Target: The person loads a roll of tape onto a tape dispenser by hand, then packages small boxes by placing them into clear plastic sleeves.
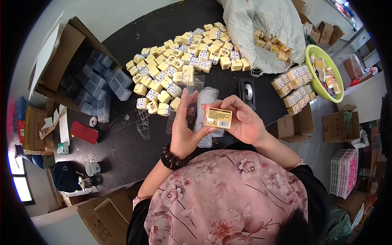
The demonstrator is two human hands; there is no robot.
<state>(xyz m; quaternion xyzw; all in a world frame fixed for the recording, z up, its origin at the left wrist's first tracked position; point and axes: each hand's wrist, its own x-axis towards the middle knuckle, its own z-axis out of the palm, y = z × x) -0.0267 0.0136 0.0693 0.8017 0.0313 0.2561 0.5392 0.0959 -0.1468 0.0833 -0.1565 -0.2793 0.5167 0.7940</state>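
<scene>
My right hand [244,123] grips a small yellow carton [219,119] by its right side, with the printed face and barcode turned up. My left hand [182,122] has its fingers stretched upward and apart, and its thumb reaches toward the carton's lower left edge; whether it presses on it I cannot tell. Under and behind the hands lie clear plastic cases [208,96], partly hidden. Just beyond is a wide heap of small yellow cartons [165,65] on the black table [122,157].
A cardboard box [51,77] of clear cases stands on the left. A tape roll [248,90], bundled cartons [295,83], a white woven sack [241,24] and a green basin [309,55] are on the right. A red wallet [84,132] and a mug [92,168] sit at left.
</scene>
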